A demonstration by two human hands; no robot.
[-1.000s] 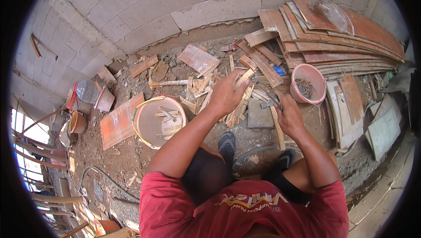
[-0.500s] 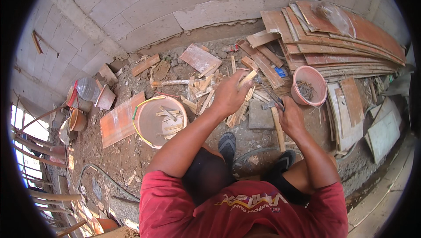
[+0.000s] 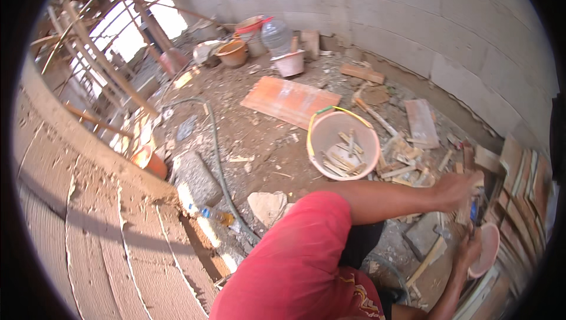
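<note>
The left hand (image 3: 457, 187) reaches out over the scrap pile (image 3: 413, 166) at the far right of the view, fingers curled as if around a wood strip (image 3: 466, 211) that hangs down from it. The rim blurs it, so I cannot tell whether the grip is firm or the hand only rests against the piece. The strip's long axis seems to run nearly straight up and down in the picture, its lower end pointing back toward the person's knees.

The right hand (image 3: 469, 249) sits lower, just below the left and close to it, its fingers toward the rim of a small pink bowl (image 3: 486, 249). Whether it holds the rim or something thin beside it, I cannot tell.

The pink bucket (image 3: 345, 146), with its yellow handle, stands on the floor (image 3: 253, 137) to the left of both hands, near the left forearm and well clear of the right. It is upright, mouth open upward, with a few short wood strips lying flat inside. Of the two, the left hand is the nearer to it; the way from that hand to the bucket runs back along the arm and slightly away from the body.

Stacked boards (image 3: 519, 178) lean along the block wall (image 3: 448, 31) beyond the hands, and a hose (image 3: 218, 161) curves across the dirt.
</note>
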